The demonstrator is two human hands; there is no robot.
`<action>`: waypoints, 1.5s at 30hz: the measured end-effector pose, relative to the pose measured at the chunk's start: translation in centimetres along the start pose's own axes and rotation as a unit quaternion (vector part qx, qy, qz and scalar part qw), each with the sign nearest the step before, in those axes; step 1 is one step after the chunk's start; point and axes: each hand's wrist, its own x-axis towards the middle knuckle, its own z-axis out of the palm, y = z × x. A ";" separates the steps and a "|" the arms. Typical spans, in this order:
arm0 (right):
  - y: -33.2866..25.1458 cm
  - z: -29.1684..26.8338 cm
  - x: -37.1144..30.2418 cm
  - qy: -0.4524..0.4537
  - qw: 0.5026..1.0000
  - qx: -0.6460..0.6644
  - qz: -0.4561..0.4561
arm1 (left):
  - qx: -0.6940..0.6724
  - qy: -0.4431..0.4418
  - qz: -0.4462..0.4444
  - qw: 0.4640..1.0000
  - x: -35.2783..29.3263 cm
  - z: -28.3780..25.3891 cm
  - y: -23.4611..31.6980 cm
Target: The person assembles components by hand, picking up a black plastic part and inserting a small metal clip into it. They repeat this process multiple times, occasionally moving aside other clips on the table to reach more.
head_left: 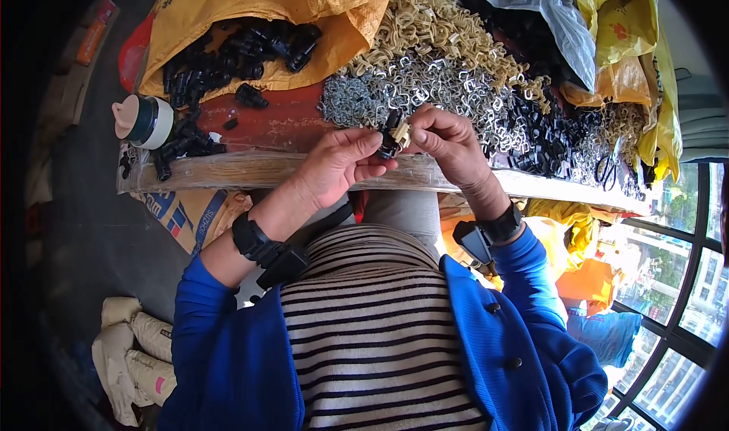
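Over the table's near edge, my left hand (pixel 334 165) is closed on a black plastic fitting (pixel 389 144), pinching it between thumb and fingers. My right hand (pixel 459 151) pinches a beige plastic clip (pixel 402 134) against the fitting's right side. How far the clip is seated on it cannot be made out. Just beyond the hands lie heaps of small parts: beige clips (pixel 429 21), silver metal clips (pixel 448 89), fine grey metal pieces (pixel 348 101) and small black pieces (pixel 524 135).
An orange woven sack (pixel 342 9) lies open at the far left, spilling black fittings (pixel 250 47). Left of it stands a white and dark green container with a pink lid (pixel 152 123). Scissors (pixel 606 171) rest near the right edge. Yellow bags (pixel 626 28) stand at the far right.
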 end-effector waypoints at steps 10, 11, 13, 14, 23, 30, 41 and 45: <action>0.4 0.4 0.0 -0.009 0.999 0.005 0.050 | -0.029 0.003 -0.022 0.999 -0.1 0.0 -0.4; 0.6 0.5 -0.1 0.010 0.999 0.018 0.049 | -0.030 0.002 -0.023 0.999 -0.1 0.0 -0.4; 0.8 0.7 -0.3 0.030 0.998 0.031 0.049 | -0.031 0.005 -0.027 0.999 -0.1 0.2 -0.3; 0.8 0.7 -0.3 0.036 0.998 0.038 0.046 | -0.031 0.008 -0.029 0.999 -0.1 0.3 -0.3; 0.8 0.8 -0.2 0.035 0.998 0.043 0.042 | -0.017 -0.001 -0.055 0.998 0.0 0.1 -0.1; 1.1 -0.8 -1.6 0.065 0.994 -0.056 0.060 | 0.043 0.000 -0.075 0.996 0.1 0.8 0.4; 0.4 -18.9 -9.4 0.362 0.611 -0.698 0.093 | 0.058 0.041 -0.020 0.997 0.5 -0.7 0.9; 2.0 -19.9 -7.2 0.352 0.637 -0.684 0.045 | 0.054 0.054 -0.022 0.997 0.6 -0.7 0.4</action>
